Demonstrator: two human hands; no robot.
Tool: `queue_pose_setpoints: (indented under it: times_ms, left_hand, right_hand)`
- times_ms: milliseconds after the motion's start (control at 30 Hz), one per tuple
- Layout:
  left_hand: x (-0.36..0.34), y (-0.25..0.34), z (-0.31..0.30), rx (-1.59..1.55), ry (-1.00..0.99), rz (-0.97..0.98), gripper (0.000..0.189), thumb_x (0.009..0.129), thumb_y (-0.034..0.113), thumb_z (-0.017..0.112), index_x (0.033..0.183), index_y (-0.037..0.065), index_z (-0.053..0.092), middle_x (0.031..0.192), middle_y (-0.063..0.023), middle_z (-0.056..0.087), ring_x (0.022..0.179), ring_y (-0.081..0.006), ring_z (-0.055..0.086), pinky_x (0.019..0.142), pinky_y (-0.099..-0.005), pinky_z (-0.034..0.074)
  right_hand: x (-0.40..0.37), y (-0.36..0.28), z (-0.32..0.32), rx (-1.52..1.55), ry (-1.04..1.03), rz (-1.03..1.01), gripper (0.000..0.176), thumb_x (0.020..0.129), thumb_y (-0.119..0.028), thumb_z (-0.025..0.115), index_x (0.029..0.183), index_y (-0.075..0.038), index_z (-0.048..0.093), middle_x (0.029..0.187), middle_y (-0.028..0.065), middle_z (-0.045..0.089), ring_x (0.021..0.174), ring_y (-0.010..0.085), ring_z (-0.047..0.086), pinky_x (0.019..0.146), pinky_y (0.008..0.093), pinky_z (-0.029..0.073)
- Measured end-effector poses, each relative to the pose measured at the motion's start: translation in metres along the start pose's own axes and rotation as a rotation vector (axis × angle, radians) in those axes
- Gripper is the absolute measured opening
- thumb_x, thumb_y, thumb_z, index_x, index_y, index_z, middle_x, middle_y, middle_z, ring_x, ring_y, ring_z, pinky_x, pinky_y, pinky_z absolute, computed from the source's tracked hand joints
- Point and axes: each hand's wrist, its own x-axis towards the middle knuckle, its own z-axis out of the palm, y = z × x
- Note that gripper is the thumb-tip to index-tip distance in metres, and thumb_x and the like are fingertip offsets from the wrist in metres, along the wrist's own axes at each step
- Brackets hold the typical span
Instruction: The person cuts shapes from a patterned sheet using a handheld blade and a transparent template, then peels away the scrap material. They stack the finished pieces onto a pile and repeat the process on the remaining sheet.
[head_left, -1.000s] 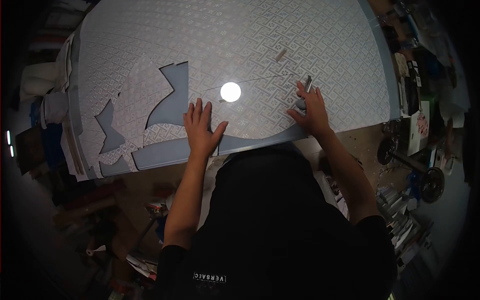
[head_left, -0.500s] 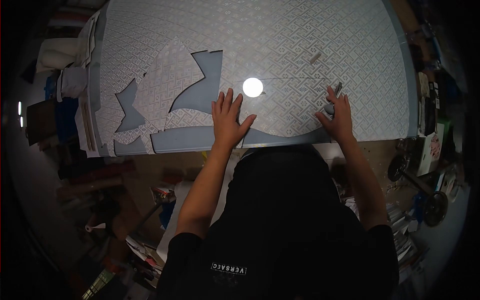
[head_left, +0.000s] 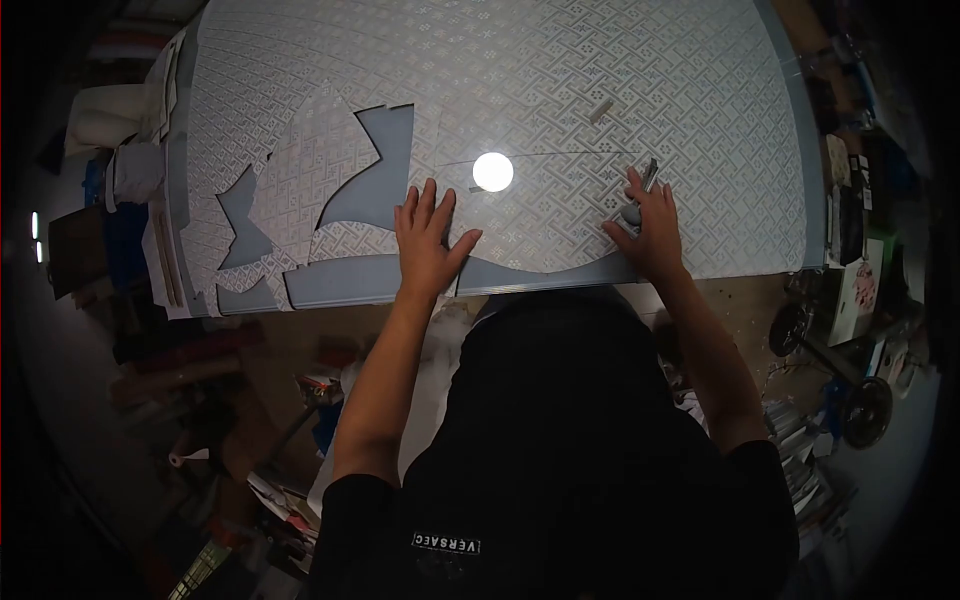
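Note:
Patterned pale grey fabric [head_left: 540, 225] lies over the table, with a thin curved line drawn across it. My left hand [head_left: 428, 245] rests on it palm down, fingers extended and thumb spread, beside a cut-out gap where the grey-blue tabletop [head_left: 375, 185] shows. My right hand [head_left: 652, 232] lies farther right, near the fabric's curved front edge. A slim grey-and-metal tool [head_left: 652, 168] is tucked among its fingers, the metal end sticking out past the fingertips and a rounded grey part showing by the thumb. The exact kind of tool cannot be made out.
Left of my left hand lie pointed cut pieces [head_left: 318, 150] of the same fabric. A small tan strip [head_left: 601, 110] sits on the cloth beyond my right hand. Stacked materials [head_left: 115, 130] stand along the left side. A metal stand with round ends [head_left: 865, 412] is at right.
The whole view has shifted, so table, fabric and both hands appear farther left. The hands keep about the same places on the fabric.

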Motion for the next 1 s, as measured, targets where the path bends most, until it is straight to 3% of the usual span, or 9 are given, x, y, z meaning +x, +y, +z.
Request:
queue_pose_setpoints:
  times_ms: [333, 533, 733, 800, 833, 900, 933, 1000]
  left_hand:
    - [0.000, 0.001, -0.001, 0.023, -0.014, 0.006, 0.073, 0.080, 0.044, 0.082, 0.142, 0.012, 0.059, 0.160, -0.0154, 0.042, 0.145, -0.0462, 0.035, 0.117, -0.0636, 0.023]
    - [0.000, 0.001, 0.000, -0.040, 0.019, 0.008, 0.072, 0.080, 0.042, 0.082, 0.140, 0.010, 0.059, 0.159, -0.0170, 0.042, 0.146, -0.0457, 0.034, 0.119, -0.0625, 0.021]
    - [-0.001, 0.004, -0.003, -0.013, -0.020, -0.030, 0.072, 0.082, 0.043, 0.081, 0.142, 0.010, 0.057, 0.160, -0.0172, 0.040, 0.148, -0.0441, 0.031, 0.120, -0.0631, 0.019]
    - [0.000, 0.004, -0.003, -0.028, -0.017, -0.021, 0.073, 0.082, 0.043, 0.081, 0.142, 0.010, 0.057, 0.161, -0.0171, 0.039, 0.148, -0.0439, 0.031, 0.120, -0.0634, 0.019]
    - [0.000, 0.003, -0.003, -0.038, -0.019, -0.020, 0.073, 0.083, 0.044, 0.080, 0.142, 0.010, 0.057, 0.161, -0.0170, 0.039, 0.148, -0.0437, 0.030, 0.119, -0.0638, 0.019]
    - [-0.002, 0.003, -0.004, -0.035, -0.019, -0.019, 0.072, 0.082, 0.044, 0.081, 0.141, 0.009, 0.058, 0.160, -0.0175, 0.040, 0.148, -0.0437, 0.030, 0.120, -0.0638, 0.019]
    - [-0.001, 0.003, -0.004, -0.033, -0.016, -0.013, 0.072, 0.082, 0.045, 0.081, 0.141, 0.009, 0.059, 0.159, -0.0179, 0.041, 0.149, -0.0437, 0.030, 0.120, -0.0638, 0.018]
    - [0.002, 0.002, -0.007, -0.029, -0.024, -0.017, 0.071, 0.081, 0.046, 0.081, 0.139, 0.009, 0.060, 0.158, -0.0184, 0.042, 0.148, -0.0440, 0.031, 0.120, -0.0635, 0.018]
  right_hand:
    - [0.000, 0.007, 0.001, 0.043, -0.006, -0.049, 0.060, 0.083, -0.027, 0.083, 0.127, 0.000, 0.052, 0.154, 0.0194, 0.047, 0.138, 0.0434, 0.044, 0.119, 0.0634, 0.026]
    - [0.000, 0.007, 0.000, -0.008, 0.010, -0.068, 0.066, 0.085, -0.031, 0.080, 0.134, 0.000, 0.049, 0.154, 0.0196, 0.046, 0.139, 0.0426, 0.044, 0.119, 0.0641, 0.025]
    - [0.000, 0.002, -0.004, 0.058, -0.051, 0.042, 0.069, 0.085, -0.026, 0.081, 0.140, 0.000, 0.048, 0.154, 0.0215, 0.045, 0.141, 0.0407, 0.043, 0.121, 0.0582, 0.024]
    - [-0.003, -0.003, -0.006, 0.256, 0.259, -0.023, 0.060, 0.084, -0.017, 0.082, 0.135, 0.001, 0.053, 0.141, 0.0233, 0.058, 0.133, 0.0367, 0.055, 0.118, 0.0495, 0.036]
    - [-0.006, 0.001, -0.005, 0.252, 0.260, -0.022, 0.060, 0.084, -0.017, 0.082, 0.135, 0.001, 0.053, 0.141, 0.0233, 0.058, 0.133, 0.0367, 0.055, 0.118, 0.0495, 0.036]
    - [-0.016, 0.011, -0.001, 0.624, 0.406, 0.260, 0.051, 0.084, -0.009, 0.081, 0.129, 0.000, 0.059, 0.115, 0.0181, 0.070, 0.107, 0.0280, 0.069, 0.098, 0.0408, 0.053]
    - [-0.017, 0.004, -0.014, 0.621, 0.412, 0.264, 0.051, 0.084, -0.009, 0.081, 0.129, 0.000, 0.059, 0.115, 0.0181, 0.070, 0.107, 0.0280, 0.069, 0.098, 0.0408, 0.053]
    - [-0.025, -0.001, -0.052, 0.485, 0.142, 0.672, 0.039, 0.086, -0.012, 0.079, 0.121, -0.003, 0.063, 0.093, 0.0116, 0.072, 0.084, 0.0190, 0.069, 0.075, 0.0370, 0.057]
